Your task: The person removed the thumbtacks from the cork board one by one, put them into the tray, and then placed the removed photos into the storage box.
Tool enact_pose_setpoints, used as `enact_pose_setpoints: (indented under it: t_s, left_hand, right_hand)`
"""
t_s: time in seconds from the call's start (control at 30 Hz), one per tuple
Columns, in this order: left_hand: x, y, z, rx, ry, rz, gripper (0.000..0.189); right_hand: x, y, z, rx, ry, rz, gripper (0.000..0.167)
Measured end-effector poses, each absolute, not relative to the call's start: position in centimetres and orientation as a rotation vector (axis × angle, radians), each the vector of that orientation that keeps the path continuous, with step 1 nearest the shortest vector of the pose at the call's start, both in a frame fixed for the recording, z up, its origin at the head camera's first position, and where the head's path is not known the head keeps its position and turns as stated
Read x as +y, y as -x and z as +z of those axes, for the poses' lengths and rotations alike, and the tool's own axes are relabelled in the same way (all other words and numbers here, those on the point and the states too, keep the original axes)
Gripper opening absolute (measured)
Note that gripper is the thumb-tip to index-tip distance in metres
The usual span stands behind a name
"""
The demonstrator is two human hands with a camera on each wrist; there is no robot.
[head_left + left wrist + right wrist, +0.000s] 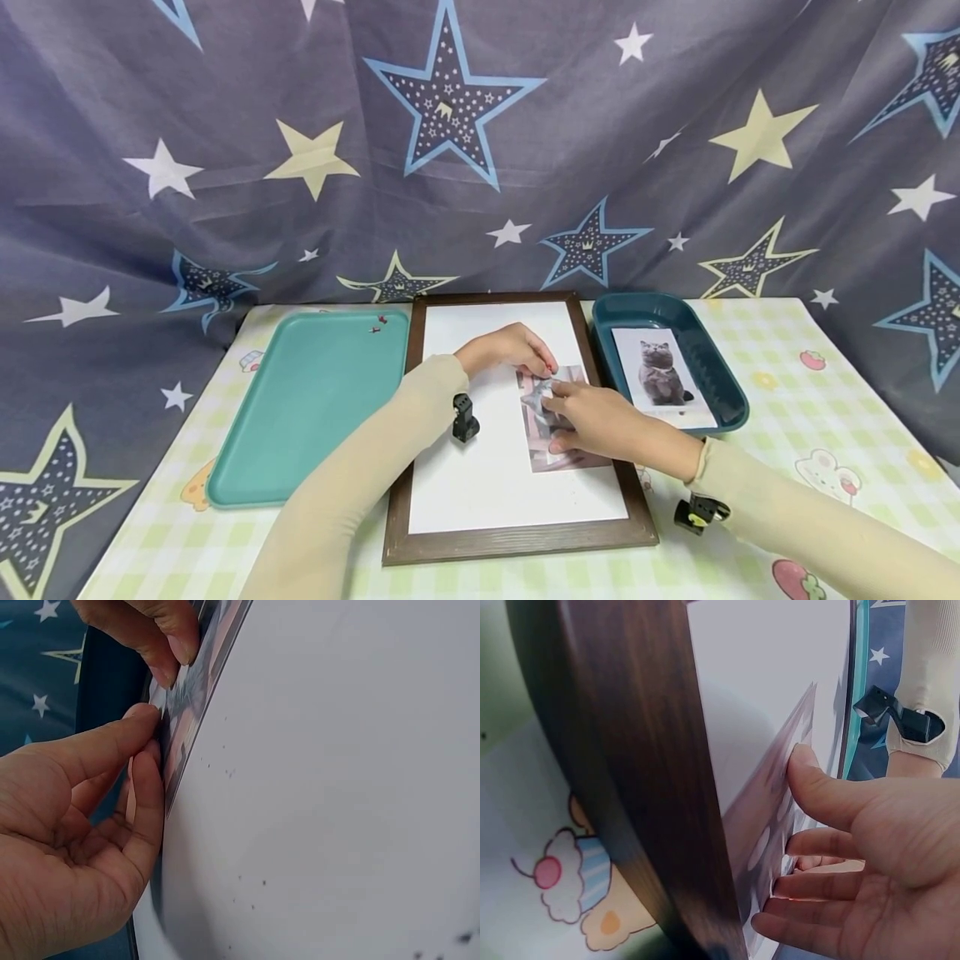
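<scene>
A photo of a grey cat on a pink background lies on the white board inside a brown wooden frame. My left hand pinches a small red push pin at the photo's top edge. Seen from the left wrist, thumb and fingertips of the left hand meet close to the board, hiding the pin. The fingers of my right hand press the photo flat, spread over its middle. In the right wrist view the right hand has its thumb and fingertips against the photo.
A teal tray on the left holds red push pins near its top right corner. To the right, a dark blue tray holds another cat photo. Beneath everything is a checked tablecloth; a starry curtain hangs behind.
</scene>
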State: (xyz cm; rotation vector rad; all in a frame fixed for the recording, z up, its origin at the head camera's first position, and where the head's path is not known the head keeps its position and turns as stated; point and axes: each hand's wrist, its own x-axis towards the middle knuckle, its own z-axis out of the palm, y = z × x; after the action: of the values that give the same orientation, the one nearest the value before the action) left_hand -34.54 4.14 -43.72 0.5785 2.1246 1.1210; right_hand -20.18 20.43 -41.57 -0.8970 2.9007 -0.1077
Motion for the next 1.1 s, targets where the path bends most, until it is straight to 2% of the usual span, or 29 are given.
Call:
enact_pose_setpoints:
  t_s: [0.47,0.87,1.1]
  left_hand:
    - [4.18,34.45,-43.58,2.098,-0.557,1.147,0.027]
    - [4.05,34.61,-43.73,2.083,-0.55,1.162,0.02]
    - [4.02,34.67,-44.06,2.083,-0.555,1.163,0.023]
  right_hand:
    - [20.36,20.17,-41.39,2.908,0.903,-0.101,0.057]
    - [20.36,20.18,-41.48,2.913,0.916,-0.094,0.057]
    - [20.23,20.14,-41.43,2.899,0.888,-0.097,0.057]
